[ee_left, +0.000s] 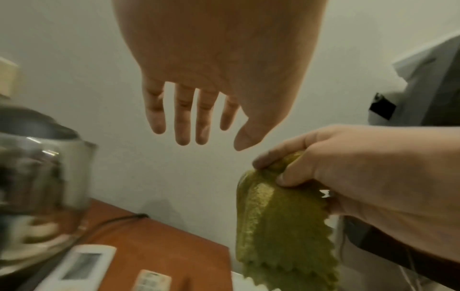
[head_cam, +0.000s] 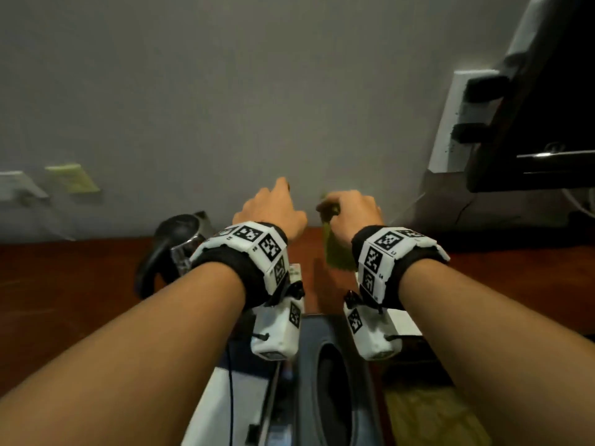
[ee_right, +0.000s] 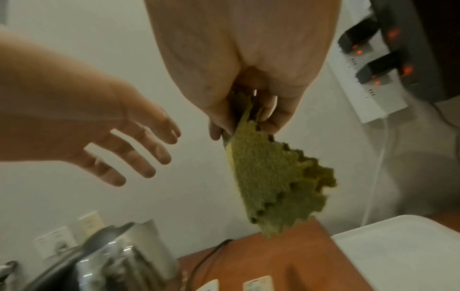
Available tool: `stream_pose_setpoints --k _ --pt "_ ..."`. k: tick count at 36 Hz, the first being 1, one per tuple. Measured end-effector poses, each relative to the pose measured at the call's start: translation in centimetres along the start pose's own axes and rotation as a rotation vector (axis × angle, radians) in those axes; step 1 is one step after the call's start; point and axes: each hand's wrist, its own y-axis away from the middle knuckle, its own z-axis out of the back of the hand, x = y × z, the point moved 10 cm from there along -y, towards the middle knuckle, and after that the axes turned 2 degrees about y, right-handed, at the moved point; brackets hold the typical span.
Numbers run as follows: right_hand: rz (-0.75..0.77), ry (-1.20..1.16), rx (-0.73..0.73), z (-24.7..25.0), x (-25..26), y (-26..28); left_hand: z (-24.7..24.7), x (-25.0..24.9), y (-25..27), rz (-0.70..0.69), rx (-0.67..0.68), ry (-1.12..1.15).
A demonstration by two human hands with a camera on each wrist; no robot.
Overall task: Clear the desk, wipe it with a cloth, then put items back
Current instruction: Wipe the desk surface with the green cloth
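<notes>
Our right hand [head_cam: 351, 209] is up above the table [head_cam: 80, 278], fingers [ee_right: 278, 116] and thumb clamped on the top edge of the green cloth [ee_left: 281, 226]. The cloth hangs down from the hand, zigzag edge at the bottom. We can't tell if its lower tip touches the table.

Our left hand [head_cam: 270, 209] is near the right at its 9 o'clock, holding nothing. Its fingers [ee_left: 183, 118] are straight and apart, off the cloth.

The steel kettle [head_cam: 180, 249] is on the table at 8 o'clock from the left hand. Left wrist view: white remote [ee_left: 79, 267] lies flat on the table at 7 o'clock, with a smaller one [ee_left: 154, 281] just beside it.

A white power strip [head_cam: 457, 123] with black plugs is on the wall [head_cam: 225, 91], at 2 o'clock from the right hand.
</notes>
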Motion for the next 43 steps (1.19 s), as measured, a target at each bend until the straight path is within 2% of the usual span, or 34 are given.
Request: stream_pose_setpoints --k 3,10,16,21,24,26,28,30,36,39,43 --pt "0.019 -0.008 -0.002 -3.2 5.3 2.5 2.8 6.8 2.1 0.041 -0.013 -0.011" --pt "0.102 -0.030 0.105 -13.3 17.4 6.7 7.9 23.3 5.8 0.169 -0.010 -0.039" --pt "0.235 -0.067 0.205 -22.9 28.3 8.1 12.0 37.1 7.5 0.332 -0.059 -0.086" --pt "0.337 -0.214 0.355 -31.9 34.6 7.9 14.2 47.1 8.2 0.469 -0.090 -0.079" --pt "0.363 -0.142 0.440 -36.8 36.2 7.3 14.9 52.2 8.2 0.535 -0.086 -0.095" --pt "0.385 0.056 0.508 -39.8 36.7 6.8 15.1 55.1 7.9 0.566 -0.075 -0.114" --pt "0.451 0.245 0.500 -41.6 37.7 6.0 15.4 57.8 7.3 0.594 -0.074 -0.126" --pt "0.512 0.336 0.464 -42.7 38.9 5.0 15.5 59.8 6.1 0.611 -0.065 -0.137" --pt "0.498 0.377 0.557 -47.6 39.8 3.9 14.6 62.6 2.9 0.601 -0.030 -0.120" --pt "0.491 0.430 0.664 -50.5 39.2 5.0 13.3 63.3 1.8 0.556 0.006 -0.119" --pt "0.430 0.466 0.772 -54.1 37.5 6.4 10.7 65.1 1.2 0.533 0.103 -0.115"
